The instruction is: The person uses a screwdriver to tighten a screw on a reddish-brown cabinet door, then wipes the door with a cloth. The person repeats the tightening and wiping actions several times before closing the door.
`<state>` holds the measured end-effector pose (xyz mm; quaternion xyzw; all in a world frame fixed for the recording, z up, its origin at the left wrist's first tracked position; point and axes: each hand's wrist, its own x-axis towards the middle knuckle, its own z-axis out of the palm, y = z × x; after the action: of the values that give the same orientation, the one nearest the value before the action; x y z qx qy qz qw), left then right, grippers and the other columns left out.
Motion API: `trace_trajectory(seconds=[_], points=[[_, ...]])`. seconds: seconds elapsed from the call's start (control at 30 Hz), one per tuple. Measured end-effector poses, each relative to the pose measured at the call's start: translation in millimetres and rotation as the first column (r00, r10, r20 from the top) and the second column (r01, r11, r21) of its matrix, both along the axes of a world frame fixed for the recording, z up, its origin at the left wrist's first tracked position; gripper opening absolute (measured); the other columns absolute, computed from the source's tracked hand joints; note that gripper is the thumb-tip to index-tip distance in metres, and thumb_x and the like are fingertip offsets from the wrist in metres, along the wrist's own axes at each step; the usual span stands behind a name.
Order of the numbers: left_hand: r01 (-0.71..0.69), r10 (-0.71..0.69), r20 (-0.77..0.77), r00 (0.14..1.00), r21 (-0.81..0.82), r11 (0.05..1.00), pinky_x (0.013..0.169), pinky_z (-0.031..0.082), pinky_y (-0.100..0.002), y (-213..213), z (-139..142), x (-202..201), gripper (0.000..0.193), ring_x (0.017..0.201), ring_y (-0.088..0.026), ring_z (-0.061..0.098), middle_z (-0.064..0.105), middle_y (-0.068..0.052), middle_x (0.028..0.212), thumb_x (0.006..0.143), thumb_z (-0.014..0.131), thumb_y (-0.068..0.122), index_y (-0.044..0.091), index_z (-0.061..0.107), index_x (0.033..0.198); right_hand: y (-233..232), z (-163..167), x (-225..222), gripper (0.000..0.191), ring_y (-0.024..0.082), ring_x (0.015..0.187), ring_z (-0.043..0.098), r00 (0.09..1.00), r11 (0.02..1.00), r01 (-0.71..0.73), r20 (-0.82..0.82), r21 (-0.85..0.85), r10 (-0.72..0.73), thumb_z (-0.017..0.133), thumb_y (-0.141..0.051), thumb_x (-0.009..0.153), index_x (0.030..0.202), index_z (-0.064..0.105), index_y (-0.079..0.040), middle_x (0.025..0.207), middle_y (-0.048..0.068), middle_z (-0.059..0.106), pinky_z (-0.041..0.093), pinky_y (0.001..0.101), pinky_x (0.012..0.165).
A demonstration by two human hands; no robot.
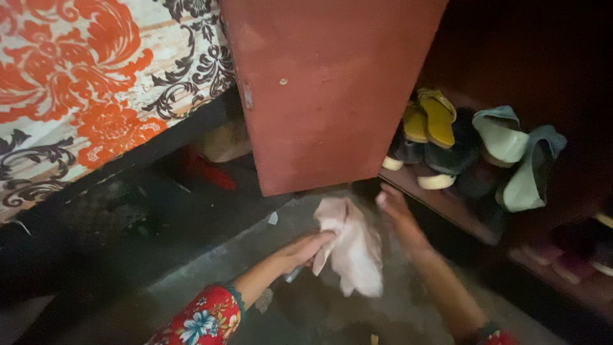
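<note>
Left hand (305,248) is closed around the upper edge of a pale pink cloth (353,246), pinching it between thumb and fingers; right hand (397,214) is open and holds nothing, fingers reaching forward toward the bottom edge of the red cabinet door (322,89), just right of the cloth. Cloth hangs in the air between the two hands, above the grey concrete floor (211,268), bunched at the top, loose at the lower end. Its long axis runs roughly from the top near the door edge down toward the person, free end pointing down and slightly right; motion blur hides the exact fold. Risk, as a judgement: the grip is only on one bunched corner, so the cloth could slip out and land on the dusty floor. The door swings just ahead of both hands, so the open right fingers could get knocked or pinched. Right of the right hand, shoes (485,144) sit on a wooden shelf (447,207). Far left of the left hand lies a patterned orange bedsheet (83,89).
</note>
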<state>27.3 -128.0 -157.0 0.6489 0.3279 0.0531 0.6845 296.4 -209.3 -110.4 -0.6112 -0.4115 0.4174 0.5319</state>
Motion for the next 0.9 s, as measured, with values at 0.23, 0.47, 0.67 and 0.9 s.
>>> trace_trajectory(seconds=[0.23, 0.47, 0.67, 0.9], points=[[0.189, -0.212, 0.081, 0.974, 0.222, 0.956, 0.070, 0.048, -0.028, 40.0, 18.2, -6.0, 0.051, 0.085, -0.008, 0.061, 0.072, 0.000, 0.101, 0.091, 0.064, 0.053, 0.007, 0.075, 0.108, -11.3, -9.4, -18.5, 0.067, 0.025, 0.114, 0.064, 0.714, 0.744, -0.664, -0.358, -0.074, 0.602, 0.080, -0.024, 0.088, 0.145, 0.056, 0.001, 0.133, 0.019, 0.066, 0.053, 0.0400, 0.100], [-0.593, 0.581, -0.121, 0.805, -0.209, 0.778, 0.051, 0.029, -0.024, 33.0, 46.6, -15.2, 0.064, 0.062, -0.007, 0.034, 0.067, 0.003, 0.104, 0.073, 0.076, 0.070, 0.026, 0.068, 0.118, -1.0, 3.8, -50.2, 0.037, 0.017, 0.097, 0.068, 0.896, 0.909, 0.389, -0.292, 0.149, -0.335, 0.065, -0.023, 0.093, 0.125, 0.059, -0.005, 0.110, 0.004, 0.071, 0.055, 0.0382, 0.086], [-0.464, 0.494, 0.144, 0.857, -0.202, 0.863, 0.046, 0.029, -0.024, 3.2, 49.4, 28.7, 0.063, 0.056, -0.004, 0.043, 0.059, 0.004, 0.080, 0.080, 0.081, 0.063, 0.011, 0.069, 0.112, -0.8, 11.9, -97.4, 0.045, 0.024, 0.106, 0.066, 0.685, 0.966, 0.256, -0.714, 0.046, -0.147, 0.058, -0.028, 0.095, 0.134, 0.056, -0.005, 0.119, 0.010, 0.067, 0.052, 0.0448, 0.096], [-0.541, 0.527, 0.301, 0.795, -0.044, 0.840, 0.078, 0.056, -0.029, -3.0, 82.7, 36.7, 0.051, 0.090, -0.014, 0.074, 0.079, -0.003, 0.101, 0.084, 0.076, 0.047, 0.008, 0.073, 0.116, -16.9, 27.1, -103.6, 0.058, 0.028, 0.131, 0.048, 0.788, 0.706, 0.189, 0.324, 0.683, -0.524, 0.061, -0.022, 0.098, 0.147, 0.043, 0.001, 0.141, 0.017, 0.048, 0.037, 0.0383, 0.108]])
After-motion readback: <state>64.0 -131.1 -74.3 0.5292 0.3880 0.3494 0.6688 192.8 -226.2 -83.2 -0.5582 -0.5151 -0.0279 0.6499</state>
